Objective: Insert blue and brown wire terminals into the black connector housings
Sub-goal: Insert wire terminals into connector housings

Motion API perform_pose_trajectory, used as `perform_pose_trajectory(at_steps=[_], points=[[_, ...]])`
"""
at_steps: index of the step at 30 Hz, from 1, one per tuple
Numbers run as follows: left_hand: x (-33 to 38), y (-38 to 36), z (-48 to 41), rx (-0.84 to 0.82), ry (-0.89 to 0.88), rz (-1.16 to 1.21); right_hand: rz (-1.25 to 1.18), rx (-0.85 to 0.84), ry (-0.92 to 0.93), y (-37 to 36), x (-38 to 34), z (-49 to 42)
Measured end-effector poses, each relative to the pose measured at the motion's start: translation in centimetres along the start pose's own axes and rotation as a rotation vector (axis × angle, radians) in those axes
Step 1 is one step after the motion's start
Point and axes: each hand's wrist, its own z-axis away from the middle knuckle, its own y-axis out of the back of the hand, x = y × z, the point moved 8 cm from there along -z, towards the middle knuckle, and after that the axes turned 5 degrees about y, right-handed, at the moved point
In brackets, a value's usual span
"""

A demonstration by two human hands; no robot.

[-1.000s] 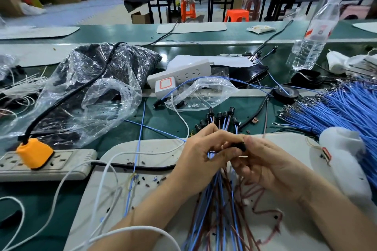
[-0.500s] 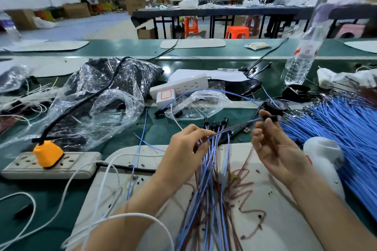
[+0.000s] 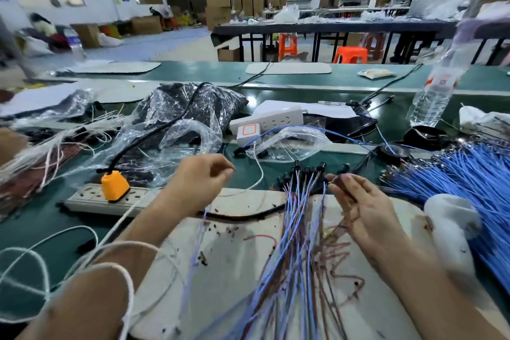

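A fan of blue and brown wires (image 3: 295, 232) tipped with black connector housings (image 3: 306, 171) lies on the pale work mat (image 3: 234, 257). My left hand (image 3: 201, 178) hovers left of the fan, above the mat's far edge. Its fingertips are pinched together and nothing shows between them. My right hand (image 3: 364, 210) is at the fan's right side, thumb and fingers closed on a brown wire with a small black housing (image 3: 329, 178) at its tip. A thick pile of loose blue wires (image 3: 469, 182) lies at the far right.
A clear bag of small black parts (image 3: 287, 143) lies beyond the mat. A power strip (image 3: 91, 199) with an orange plug (image 3: 114, 185) sits at the left. A white cord (image 3: 116, 265) loops over my left forearm. There is a white cloth (image 3: 452, 223) and a water bottle (image 3: 436, 96) at the right.
My left hand let go of the wire bundle and moved left, leaving it on the mat. My right hand came down toward the bundle's right side. The view tilted upward.
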Motion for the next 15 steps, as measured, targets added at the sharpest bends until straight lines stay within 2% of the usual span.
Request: perform_pose_trajectory(at_steps=[1,3,6,9,12,15], points=[[-1.7,-0.1,-1.4,0.043,0.086,-0.066,-0.008,-0.032,-0.011,-0.4,0.2,0.1],[-5.1,-1.7,-3.3,-0.028,0.269,-0.234,0.006,-0.082,-0.057,-1.0,0.6,0.6],[-7.3,-3.5,-4.4,-0.132,0.369,-0.322,0.086,-0.141,-0.119,-1.6,1.2,1.4],[-6.6,-3.8,-5.0,-0.166,0.353,-0.327,0.236,-0.201,-0.072,-1.9,1.1,1.5],[-4.9,-2.5,-5.0,-0.086,0.312,-0.309,0.389,-0.258,0.015,-2.2,1.0,1.6],[-0.3,-1.4,-3.8,0.021,0.092,-0.053,0.676,-0.303,0.164,-2.4,0.7,1.6]])
